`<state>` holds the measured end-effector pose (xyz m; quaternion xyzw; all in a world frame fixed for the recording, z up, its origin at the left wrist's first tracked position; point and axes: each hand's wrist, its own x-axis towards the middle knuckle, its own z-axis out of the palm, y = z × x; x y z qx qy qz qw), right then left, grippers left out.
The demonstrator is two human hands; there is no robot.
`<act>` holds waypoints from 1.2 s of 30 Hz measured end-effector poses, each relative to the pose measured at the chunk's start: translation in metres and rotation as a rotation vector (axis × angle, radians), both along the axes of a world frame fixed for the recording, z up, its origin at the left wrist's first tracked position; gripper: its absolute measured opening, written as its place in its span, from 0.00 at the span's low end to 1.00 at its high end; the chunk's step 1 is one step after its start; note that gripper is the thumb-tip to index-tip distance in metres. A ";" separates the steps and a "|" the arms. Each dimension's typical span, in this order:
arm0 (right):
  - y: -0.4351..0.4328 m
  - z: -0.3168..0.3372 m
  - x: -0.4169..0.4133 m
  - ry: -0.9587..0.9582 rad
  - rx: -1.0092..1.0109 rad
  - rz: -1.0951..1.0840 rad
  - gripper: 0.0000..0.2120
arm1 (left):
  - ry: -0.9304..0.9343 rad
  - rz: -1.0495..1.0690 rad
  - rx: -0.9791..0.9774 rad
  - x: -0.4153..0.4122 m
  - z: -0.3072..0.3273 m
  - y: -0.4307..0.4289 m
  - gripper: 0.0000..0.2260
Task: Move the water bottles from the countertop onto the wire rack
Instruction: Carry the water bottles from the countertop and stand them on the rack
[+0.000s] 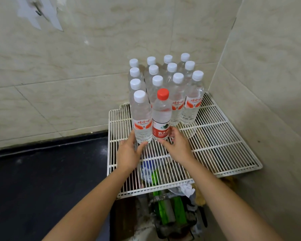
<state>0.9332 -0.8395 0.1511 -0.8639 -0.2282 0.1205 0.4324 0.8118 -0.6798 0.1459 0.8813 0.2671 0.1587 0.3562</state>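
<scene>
Left hand (pixel 129 153) wraps the base of a clear ribbed white-capped bottle (pixel 141 119), right hand (pixel 177 145) curls round the red-capped bottle (pixel 161 115) - both upright on the white wire rack (pixel 224 145), front of the packed bottle cluster (pixel 176 94). Glossy black surface (pixel 42 171) to the left.

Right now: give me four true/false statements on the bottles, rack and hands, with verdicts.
1. Only one bottle has a red cap. True: the red-capped bottle stands in the front row.
2. That bottle lies on its side. False: it stands upright on the wire rack.
3. The left hand holds the front white-capped bottle near its base. True.
4. The right hand touches nothing. False: the right hand holds the red-capped bottle near its base.
</scene>
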 end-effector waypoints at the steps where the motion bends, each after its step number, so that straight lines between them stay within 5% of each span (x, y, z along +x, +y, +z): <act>1: 0.000 0.000 0.000 -0.003 -0.007 -0.001 0.31 | 0.005 0.008 -0.004 0.001 -0.001 0.000 0.33; 8: -0.002 0.018 -0.011 -0.025 -0.013 -0.045 0.42 | 0.096 -0.001 0.101 -0.002 0.010 -0.002 0.31; 12: 0.000 0.048 -0.033 -0.552 0.138 -0.109 0.37 | 0.058 0.133 0.616 -0.039 0.045 0.009 0.30; 17: 0.052 0.091 -0.057 -1.026 0.312 0.048 0.35 | -0.058 0.380 0.857 -0.105 0.089 0.047 0.28; 28: 0.232 0.103 -0.262 -0.972 0.331 0.461 0.39 | 0.077 0.768 1.055 -0.360 0.129 0.150 0.28; 36: 0.363 0.104 -0.480 -0.916 0.313 0.701 0.37 | 0.337 1.025 0.956 -0.603 0.131 0.219 0.30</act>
